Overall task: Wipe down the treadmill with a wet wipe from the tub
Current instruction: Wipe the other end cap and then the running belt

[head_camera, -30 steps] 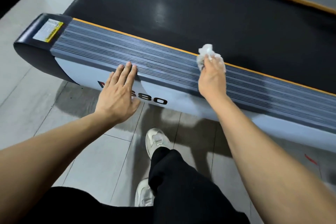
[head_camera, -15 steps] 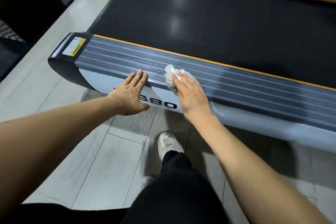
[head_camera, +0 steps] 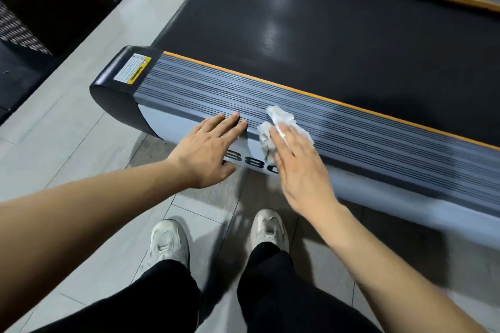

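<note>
Wiping step under way: right hand (head_camera: 299, 167), fingers flat, presses the crumpled white wet wipe (head_camera: 276, 127) onto the ribbed grey side rail of the treadmill (head_camera: 378, 138), left hand (head_camera: 209, 149) braced flat beside it; next likely a stroke toward the black end cap (head_camera: 116, 94); wipe tub not in view.

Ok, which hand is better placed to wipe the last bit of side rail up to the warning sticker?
Right. The right hand already presses the wet wipe on the ribbed side rail. The left hand rests flat on the rail, empty, between the wipe and the warning sticker; it probably must lift clear.
</note>
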The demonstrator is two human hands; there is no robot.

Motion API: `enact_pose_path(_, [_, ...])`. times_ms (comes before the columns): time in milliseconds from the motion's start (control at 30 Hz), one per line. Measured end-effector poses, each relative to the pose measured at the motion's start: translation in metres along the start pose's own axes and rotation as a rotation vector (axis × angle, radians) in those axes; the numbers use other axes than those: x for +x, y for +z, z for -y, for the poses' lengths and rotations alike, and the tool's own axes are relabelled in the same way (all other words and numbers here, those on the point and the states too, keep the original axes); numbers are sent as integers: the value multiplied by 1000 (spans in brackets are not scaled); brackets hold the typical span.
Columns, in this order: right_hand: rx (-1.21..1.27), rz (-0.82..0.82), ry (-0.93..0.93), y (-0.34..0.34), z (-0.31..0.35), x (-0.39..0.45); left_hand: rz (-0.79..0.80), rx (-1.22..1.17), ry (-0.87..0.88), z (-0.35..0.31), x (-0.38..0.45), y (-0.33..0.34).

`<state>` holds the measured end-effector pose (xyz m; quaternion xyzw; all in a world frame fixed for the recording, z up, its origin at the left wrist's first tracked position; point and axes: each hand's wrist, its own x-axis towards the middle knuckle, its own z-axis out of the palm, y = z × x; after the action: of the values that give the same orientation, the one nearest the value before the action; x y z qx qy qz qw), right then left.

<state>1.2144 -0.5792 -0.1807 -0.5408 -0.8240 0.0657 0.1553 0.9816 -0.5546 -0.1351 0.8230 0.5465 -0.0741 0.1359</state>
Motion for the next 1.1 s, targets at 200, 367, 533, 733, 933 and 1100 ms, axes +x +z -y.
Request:
enact_pose_path(200, [141, 57, 79, -12, -35, 84, -134, -78, -184, 36, -2, 0])
enact_pose_path(367, [193, -86, 98, -12, -17, 89, -56, -170, -201, 43, -10, 3])
enact_pose_path(533, [232, -88, 146, -26, -27, 97, -70, -229, -211, 38, -7, 3])
enact_pose_path(733, [193, -297, 93, -26, -31, 107, -74, -246, -240, 36, -5, 7])
enact_pose_path(933, [-5, 21, -4, -15, -15, 78, -63, -240, -259, 38, -1, 11])
enact_pose_path(1100, [-84, 164, -45, -34, -25, 66, -45, -209, -241, 39, -1, 11])
